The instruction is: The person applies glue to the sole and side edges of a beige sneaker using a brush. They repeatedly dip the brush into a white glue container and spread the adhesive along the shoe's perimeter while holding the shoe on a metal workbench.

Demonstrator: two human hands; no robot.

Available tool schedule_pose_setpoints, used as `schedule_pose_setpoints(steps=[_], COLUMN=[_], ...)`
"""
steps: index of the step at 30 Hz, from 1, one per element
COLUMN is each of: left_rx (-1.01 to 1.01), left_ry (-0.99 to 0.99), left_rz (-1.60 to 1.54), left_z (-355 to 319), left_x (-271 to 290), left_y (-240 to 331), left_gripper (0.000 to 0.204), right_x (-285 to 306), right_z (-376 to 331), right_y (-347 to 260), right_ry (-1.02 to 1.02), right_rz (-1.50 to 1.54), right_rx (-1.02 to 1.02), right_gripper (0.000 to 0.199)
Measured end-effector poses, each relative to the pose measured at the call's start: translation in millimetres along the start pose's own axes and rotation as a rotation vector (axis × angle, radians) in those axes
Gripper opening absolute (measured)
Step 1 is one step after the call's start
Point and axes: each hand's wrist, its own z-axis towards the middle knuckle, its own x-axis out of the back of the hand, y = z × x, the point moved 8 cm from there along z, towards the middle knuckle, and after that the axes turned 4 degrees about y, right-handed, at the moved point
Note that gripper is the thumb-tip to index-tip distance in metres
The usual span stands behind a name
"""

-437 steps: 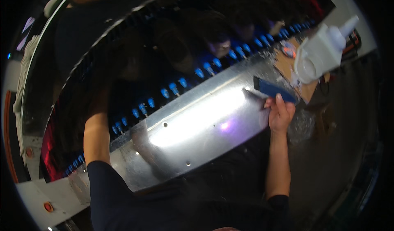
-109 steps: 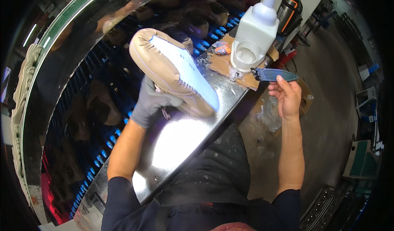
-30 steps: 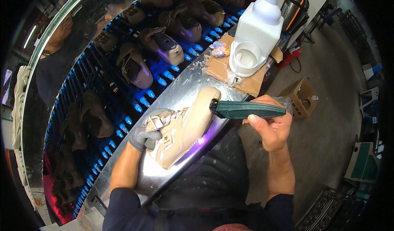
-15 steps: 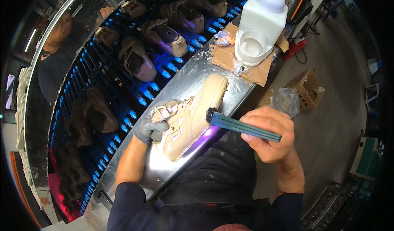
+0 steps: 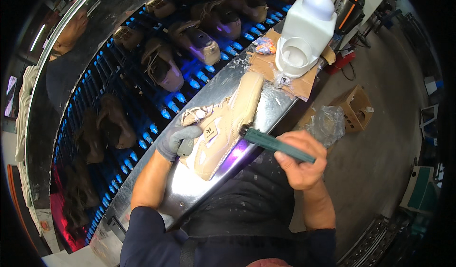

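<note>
A beige lace-up shoe (image 5: 219,129) lies tilted over the metal ledge, its toe toward the far side and its sole edge facing right. My left hand (image 5: 178,141), in a grey glove, grips it near the heel opening and laces. Bare, my right hand (image 5: 302,160) is closed round the dark green handle of a brush (image 5: 278,146). The brush's dark bristle end touches or almost touches the shoe's lower side edge; which of the two I cannot tell. Purple light glows on the ledge just below that spot.
Behind the metal ledge (image 5: 156,205) runs a roller conveyor with blue roller ends (image 5: 167,113), carrying several shoes (image 5: 194,41). A white bottle with a cup (image 5: 304,34) stands on cardboard (image 5: 266,67) at the far right. An open carton (image 5: 356,108) sits on the floor.
The brush and my right hand have shifted slightly left, and the brush has turned in my fingers. My left hand still holds the shoe, which has moved only a little.
</note>
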Motion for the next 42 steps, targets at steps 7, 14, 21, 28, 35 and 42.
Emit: schedule_pose_setpoints(steps=[7, 14, 21, 28, 35, 42], left_rx=[0.024, 0.025, -0.001, 0.011, 0.043, -0.016], left_ry=[0.014, 0.022, 0.049, 0.057, 0.107, 0.092], left_rz=[0.029, 0.074, 0.126, 0.08, 0.06, 0.108], left_z=[1, 3, 9, 10, 12, 19], left_x=[-17, -18, -11, -9, -11, -3], left_y=[2, 4, 4, 1, 2, 3], left_gripper=[0.077, 0.076, 0.073, 0.074, 0.074, 0.073], right_x=[9, -3, -13, -25, -32, -18], right_z=[25, 32, 31, 17, 15, 45], right_y=[-4, -19, -34, -37, -36, -31], right_ry=[0.005, -0.118, -0.186, -0.276, -0.344, -0.254], right_rz=[-0.066, -0.15, -0.248, -0.296, -0.271, -0.311], right_rx=[0.021, 0.136, 0.267, 0.3, 0.273, 0.277], right_gripper=[0.019, 0.022, 0.032, 0.037, 0.037, 0.035])
